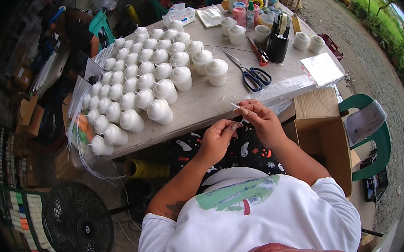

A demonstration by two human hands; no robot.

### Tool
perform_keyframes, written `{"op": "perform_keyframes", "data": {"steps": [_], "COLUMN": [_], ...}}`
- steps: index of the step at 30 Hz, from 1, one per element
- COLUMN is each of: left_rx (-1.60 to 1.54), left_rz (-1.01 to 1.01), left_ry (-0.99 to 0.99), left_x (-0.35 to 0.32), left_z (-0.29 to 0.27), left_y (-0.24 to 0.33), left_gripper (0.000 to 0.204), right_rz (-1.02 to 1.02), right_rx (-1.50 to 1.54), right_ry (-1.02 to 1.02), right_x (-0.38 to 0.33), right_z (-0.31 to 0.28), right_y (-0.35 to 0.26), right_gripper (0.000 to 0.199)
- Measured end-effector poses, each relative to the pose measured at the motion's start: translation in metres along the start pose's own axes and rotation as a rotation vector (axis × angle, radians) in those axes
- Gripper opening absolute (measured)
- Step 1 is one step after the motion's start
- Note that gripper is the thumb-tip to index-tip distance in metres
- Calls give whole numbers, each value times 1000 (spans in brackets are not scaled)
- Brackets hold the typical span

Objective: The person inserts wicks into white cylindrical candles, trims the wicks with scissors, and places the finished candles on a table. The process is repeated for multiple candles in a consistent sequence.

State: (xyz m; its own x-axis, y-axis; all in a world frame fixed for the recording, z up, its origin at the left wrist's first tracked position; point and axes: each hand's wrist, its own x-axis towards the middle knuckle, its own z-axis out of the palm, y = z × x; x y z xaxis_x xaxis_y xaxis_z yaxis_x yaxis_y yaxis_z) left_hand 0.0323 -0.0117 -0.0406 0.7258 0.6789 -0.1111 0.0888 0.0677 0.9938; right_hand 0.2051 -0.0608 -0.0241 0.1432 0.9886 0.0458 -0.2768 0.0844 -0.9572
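My left hand (218,138) and my right hand (259,119) meet just below the near edge of the grey table (209,101). Between their fingertips they pinch a thin white wick (237,108), which sticks up past my right thumb. Several white dome-topped candles (159,111) stand in rows on the table's left half, the nearest about a hand's width left of my fingers. Blue-handled scissors (254,77) lie on the table just beyond my right hand.
A black tape dispenser (277,41), red-handled pliers (259,52), small white cups (237,34) and bottles (249,14) fill the far right of the table. An open cardboard box (319,124) and green chair (373,138) stand to my right. A black fan (77,223) sits low left.
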Motion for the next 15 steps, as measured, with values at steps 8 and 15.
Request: {"op": "perform_keyframes", "data": {"steps": [8,15], "left_rx": [-45,349], "left_rz": [316,516], "left_ry": [262,387], "left_x": [-2,3], "left_z": [6,4], "left_y": [13,6], "left_gripper": [19,8], "right_rz": [-26,74], "right_rx": [-114,-175], "right_ry": [-121,-148], "right_x": [-4,-5], "right_z": [1,0], "right_y": [2,0], "right_gripper": [16,17]}}
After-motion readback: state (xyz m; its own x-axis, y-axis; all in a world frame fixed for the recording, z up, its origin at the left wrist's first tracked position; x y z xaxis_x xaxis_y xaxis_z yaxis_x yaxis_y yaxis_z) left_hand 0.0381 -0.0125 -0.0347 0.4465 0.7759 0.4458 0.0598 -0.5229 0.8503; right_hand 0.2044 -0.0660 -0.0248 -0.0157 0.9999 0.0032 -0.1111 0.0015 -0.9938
